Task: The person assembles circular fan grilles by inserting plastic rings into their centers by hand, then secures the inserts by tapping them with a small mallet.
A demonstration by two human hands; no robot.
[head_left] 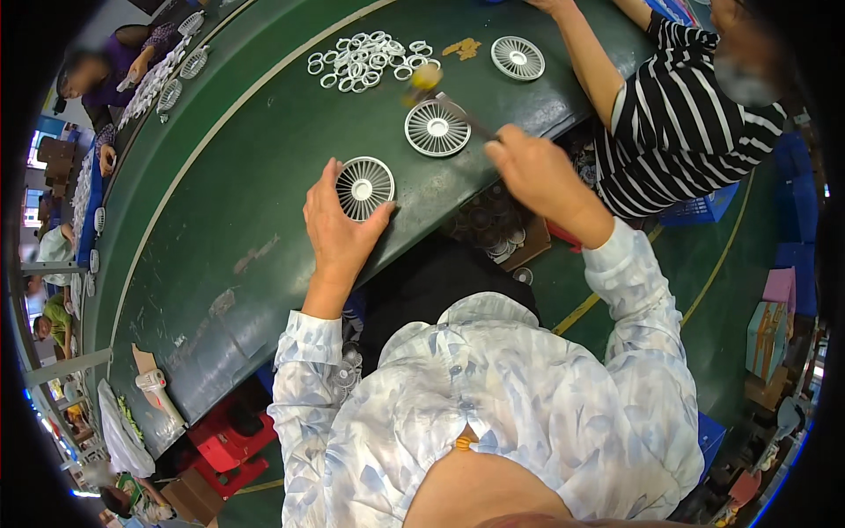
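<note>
On the green work surface, my left hand (341,231) holds a round white fan grille (380,172) by its rim, fingers on the far left side and thumb on the near right. My right hand (537,172) is closed around the handle of a hammer (466,114). Its yellow head is blurred by motion and sits above the far left edge of a second grille (429,145), which lies flat with nobody's hand on it. A heap of white plastic rings (365,60) lies beyond both grilles.
A third grille (518,58) lies at the far right, near a co-worker in a striped shirt (687,114). A tan patch (462,48) marks the surface beside the rings. Another person (132,62) works at the far left. A white-and-brown object (154,387) lies at the near left end.
</note>
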